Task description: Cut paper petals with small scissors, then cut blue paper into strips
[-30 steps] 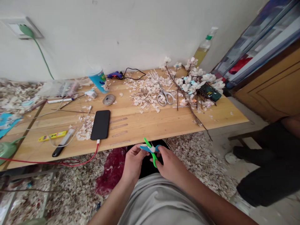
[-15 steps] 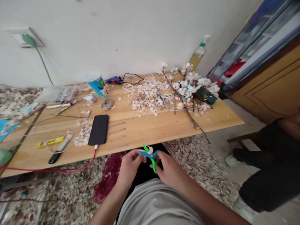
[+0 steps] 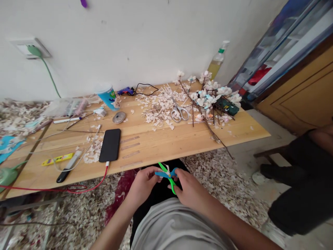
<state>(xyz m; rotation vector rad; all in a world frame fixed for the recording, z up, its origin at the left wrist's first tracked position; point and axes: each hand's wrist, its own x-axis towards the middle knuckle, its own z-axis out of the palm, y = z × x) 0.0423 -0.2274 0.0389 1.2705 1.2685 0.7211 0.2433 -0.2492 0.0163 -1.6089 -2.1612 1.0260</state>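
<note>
Blue-and-green scissors [image 3: 169,175] are in my right hand [image 3: 187,184], their blades spread apart and pointing left, above my lap. My fingers are wrapped round the handles. A small pale scrap [image 3: 168,169] shows between the blades, close to the pivot. My left hand [image 3: 143,183] is closed in a pinch beside the blue blade's tip. What its fingertips hold is mostly hidden by the fingers and the blade; a bit of something pale shows there.
The wooden table [image 3: 156,147] carries a phone [image 3: 110,145] on a red cable, a knife [image 3: 69,166], a paper cup [image 3: 108,97], grey scissors [image 3: 179,114], pale petal scraps [image 3: 161,111] and flowering branches [image 3: 208,99]. Another person's dark-clothed leg [image 3: 291,205] is at right.
The view has shifted slightly, so the hands and table sit a little lower. The pale scrap between the blades looks narrower. Both hands keep nearly the same pose.
</note>
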